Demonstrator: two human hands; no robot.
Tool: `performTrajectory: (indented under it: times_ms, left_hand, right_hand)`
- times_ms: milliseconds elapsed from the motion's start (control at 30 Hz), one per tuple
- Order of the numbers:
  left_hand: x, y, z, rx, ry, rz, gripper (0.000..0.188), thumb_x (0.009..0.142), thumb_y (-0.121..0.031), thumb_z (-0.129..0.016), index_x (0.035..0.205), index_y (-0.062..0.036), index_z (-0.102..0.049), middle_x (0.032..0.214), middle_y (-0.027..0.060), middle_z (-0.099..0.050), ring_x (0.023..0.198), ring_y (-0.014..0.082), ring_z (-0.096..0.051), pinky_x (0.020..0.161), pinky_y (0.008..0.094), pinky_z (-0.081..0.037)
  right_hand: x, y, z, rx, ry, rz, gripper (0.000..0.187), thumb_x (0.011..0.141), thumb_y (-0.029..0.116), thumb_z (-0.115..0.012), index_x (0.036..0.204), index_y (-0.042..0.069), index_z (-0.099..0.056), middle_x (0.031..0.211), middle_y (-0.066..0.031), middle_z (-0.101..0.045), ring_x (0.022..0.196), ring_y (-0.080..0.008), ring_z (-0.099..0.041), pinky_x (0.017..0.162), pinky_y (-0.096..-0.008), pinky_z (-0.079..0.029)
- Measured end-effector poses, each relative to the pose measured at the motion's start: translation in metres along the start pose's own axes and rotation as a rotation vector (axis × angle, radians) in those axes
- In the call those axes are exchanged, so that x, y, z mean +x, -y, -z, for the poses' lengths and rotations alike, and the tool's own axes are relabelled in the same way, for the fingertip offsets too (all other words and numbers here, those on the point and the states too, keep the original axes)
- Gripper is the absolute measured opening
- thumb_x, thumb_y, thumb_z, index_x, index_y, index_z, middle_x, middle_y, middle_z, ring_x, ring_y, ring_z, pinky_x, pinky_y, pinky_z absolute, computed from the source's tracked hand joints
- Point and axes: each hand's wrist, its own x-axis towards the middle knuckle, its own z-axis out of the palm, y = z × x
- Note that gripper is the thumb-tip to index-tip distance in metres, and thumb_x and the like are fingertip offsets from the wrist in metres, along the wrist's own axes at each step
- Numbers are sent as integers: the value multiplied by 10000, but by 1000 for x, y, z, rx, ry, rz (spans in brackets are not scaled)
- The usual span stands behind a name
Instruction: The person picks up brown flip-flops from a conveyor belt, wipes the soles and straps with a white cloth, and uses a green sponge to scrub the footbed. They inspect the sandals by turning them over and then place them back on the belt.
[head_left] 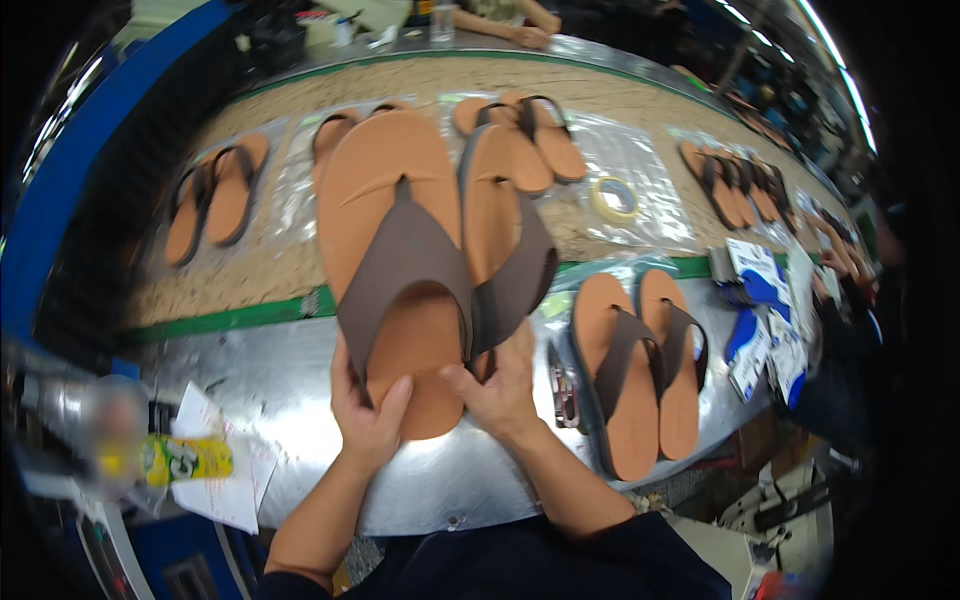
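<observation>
A tan flip-flop [405,260] with a wide dark brown strap is raised close in front of me, toe end away. My left hand [370,415] grips its heel end from the left, thumb on the footbed. My right hand [500,395] has its thumb on the same heel's right edge, its fingers partly hidden behind a second flip-flop [490,215]. That second one is held alongside, slightly behind and tilted. Right of my hands, a matching pair of flip-flops [630,375] lies on the metal table, partly over a clear bag.
Beyond the metal table [250,350], a brown belt [300,275] carries more flip-flops [220,195], clear bags and a tape roll [613,200]. Blue-and-white packets [755,320] lie at right, a yellow-green packet [190,460] at left. A co-worker's hand [530,37] rests across the belt.
</observation>
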Motion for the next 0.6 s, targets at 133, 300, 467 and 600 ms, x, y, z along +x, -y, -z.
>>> performTrajectory:
  times_ms: [133,300,467,600]
  left_hand:
    - [0,-1,14,-24,390,-529,791,883,-321,-676,1478,37,-297,1278,279,-578,997,316,-673,831,406,-564]
    - [0,11,9,53,311,-273,574,888,-229,-670,1363,34,-483,1114,235,-673,885,245,-694,760,330,-563]
    - [11,24,9,204,193,86,383,890,-39,-632,1271,-11,-595,1037,146,-706,808,150,-666,709,265,-532]
    - [12,39,10,236,217,166,359,894,-77,-654,1246,-21,-617,975,108,-704,730,112,-626,646,248,-512]
  right_hand:
    - [-1,-6,0,426,-33,-136,316,990,236,-544,1129,-36,-626,1331,-251,-468,1253,-396,-442,1070,-425,-319]
    - [8,11,38,581,-75,-550,370,1045,235,-432,1304,-15,-515,1282,-124,-548,1211,-197,-497,1035,-310,-372]
    - [91,-21,124,314,41,-531,368,1040,359,-456,1127,15,-551,948,-29,-597,895,-98,-532,820,-264,-439]
    - [164,-96,175,-59,-26,-485,353,1029,344,-487,1051,11,-602,881,-2,-609,789,-60,-519,726,-247,-434]
